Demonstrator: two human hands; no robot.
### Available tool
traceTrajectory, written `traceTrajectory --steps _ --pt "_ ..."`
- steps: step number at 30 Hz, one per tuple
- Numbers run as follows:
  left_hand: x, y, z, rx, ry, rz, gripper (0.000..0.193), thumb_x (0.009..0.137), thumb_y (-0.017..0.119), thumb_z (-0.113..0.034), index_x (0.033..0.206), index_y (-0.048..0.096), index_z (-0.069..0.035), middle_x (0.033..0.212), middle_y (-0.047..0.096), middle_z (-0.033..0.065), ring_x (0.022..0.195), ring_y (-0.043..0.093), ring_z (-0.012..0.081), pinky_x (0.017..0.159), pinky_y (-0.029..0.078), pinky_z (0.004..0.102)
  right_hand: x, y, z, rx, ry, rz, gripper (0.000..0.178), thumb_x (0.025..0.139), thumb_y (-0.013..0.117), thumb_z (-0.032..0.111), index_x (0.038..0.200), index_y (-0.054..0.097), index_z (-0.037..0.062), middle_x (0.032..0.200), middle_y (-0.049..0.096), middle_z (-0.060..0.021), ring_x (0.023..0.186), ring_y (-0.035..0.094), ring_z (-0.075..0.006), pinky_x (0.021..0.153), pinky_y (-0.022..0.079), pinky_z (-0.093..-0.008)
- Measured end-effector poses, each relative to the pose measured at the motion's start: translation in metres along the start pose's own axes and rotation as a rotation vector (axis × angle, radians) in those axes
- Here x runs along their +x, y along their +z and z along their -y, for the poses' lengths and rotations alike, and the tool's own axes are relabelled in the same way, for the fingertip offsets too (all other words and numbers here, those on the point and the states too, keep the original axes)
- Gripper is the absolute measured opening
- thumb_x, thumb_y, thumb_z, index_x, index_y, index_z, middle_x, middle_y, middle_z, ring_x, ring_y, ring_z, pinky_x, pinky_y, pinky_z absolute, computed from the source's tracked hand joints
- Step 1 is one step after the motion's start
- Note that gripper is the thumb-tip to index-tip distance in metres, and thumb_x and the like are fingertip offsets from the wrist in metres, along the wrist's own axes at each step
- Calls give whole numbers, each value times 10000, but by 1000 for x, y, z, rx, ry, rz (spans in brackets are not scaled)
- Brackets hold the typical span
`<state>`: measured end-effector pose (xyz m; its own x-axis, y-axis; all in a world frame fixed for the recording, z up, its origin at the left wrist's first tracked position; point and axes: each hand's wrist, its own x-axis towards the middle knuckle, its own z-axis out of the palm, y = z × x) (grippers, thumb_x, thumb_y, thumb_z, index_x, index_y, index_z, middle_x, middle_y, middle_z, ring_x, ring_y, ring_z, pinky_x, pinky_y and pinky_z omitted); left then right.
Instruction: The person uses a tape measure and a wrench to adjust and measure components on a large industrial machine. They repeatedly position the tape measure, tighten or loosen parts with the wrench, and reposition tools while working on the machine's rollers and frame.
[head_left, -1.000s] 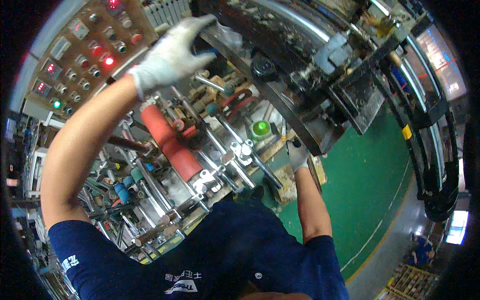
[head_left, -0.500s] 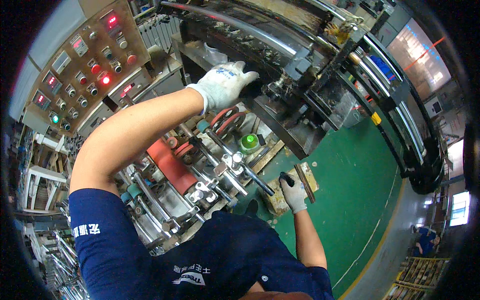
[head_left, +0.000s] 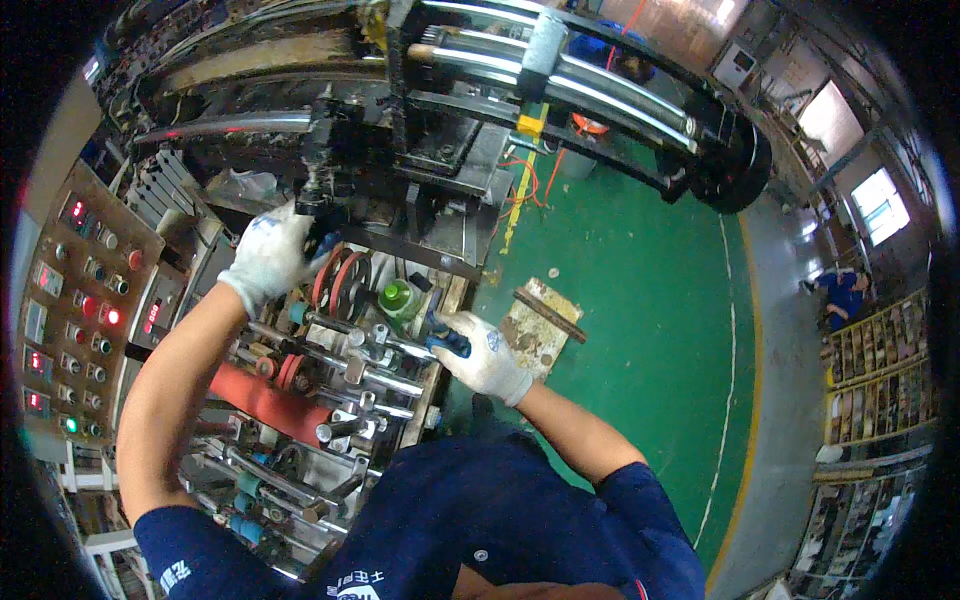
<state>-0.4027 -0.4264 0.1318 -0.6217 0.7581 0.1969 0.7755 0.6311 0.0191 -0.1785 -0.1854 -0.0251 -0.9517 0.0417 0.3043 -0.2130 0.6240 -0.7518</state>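
My left hand (head_left: 265, 255), in a white glove with blue at the fingertips, is up at a black machine fitting (head_left: 319, 185); the fitting stands right at those fingertips and just beyond them. Fingers bent, tips partly lost against the dark metal; can't make out whether they grip it or only rest there. My right hand (head_left: 488, 362), gloved alike, is lower and well apart from the left, fingers half curled, blue tips turned leftward; can't make out whether anything sits inside the curl. A chromed rod (head_left: 408, 347) ends just left of these tips, contact unclear. Between the two hands: a green-capped container (head_left: 396, 297), nearer the right fingers, and a red-rimmed wheel (head_left: 350, 280), just below the left ones. A red roller (head_left: 265, 405) lies below the left fingers, among more rods. Far left of them, a control panel (head_left: 62, 290) with red lights and one green. Right of the right fingers, a dark bar (head_left: 550, 314) lies across a worn board (head_left: 530, 350) on the green floor (head_left: 640, 400).
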Motion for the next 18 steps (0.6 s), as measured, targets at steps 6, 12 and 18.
traceTrajectory --steps 6,12,18 --pt "-71 -67 -101 -1111 70 160 581 858 740 -216 1369 569 1 1238 686 206 1138 682 283 1024 521 399 21 -22 86 296 -295 -85 1214 710 892 418 1602 222 -59 1618 321 -292 1512 311 -443 1245 254 -479" --pt "-71 -63 -134 -869 290 65 578 928 682 -272 1393 517 29 1265 615 232 1208 604 391 1062 474 451 0 -39 125 873 -35 -92 1052 786 843 119 1620 211 13 1508 489 -189 1339 548 -292 1137 436 -448" --pt "-73 -73 -145 -908 159 -44 430 870 675 -195 1265 626 -31 1169 667 226 1092 650 421 979 531 467 2 -72 139 230 -130 -190 801 833 763 0 1538 385 -34 1461 550 -180 1286 584 -273 1122 450 -410"
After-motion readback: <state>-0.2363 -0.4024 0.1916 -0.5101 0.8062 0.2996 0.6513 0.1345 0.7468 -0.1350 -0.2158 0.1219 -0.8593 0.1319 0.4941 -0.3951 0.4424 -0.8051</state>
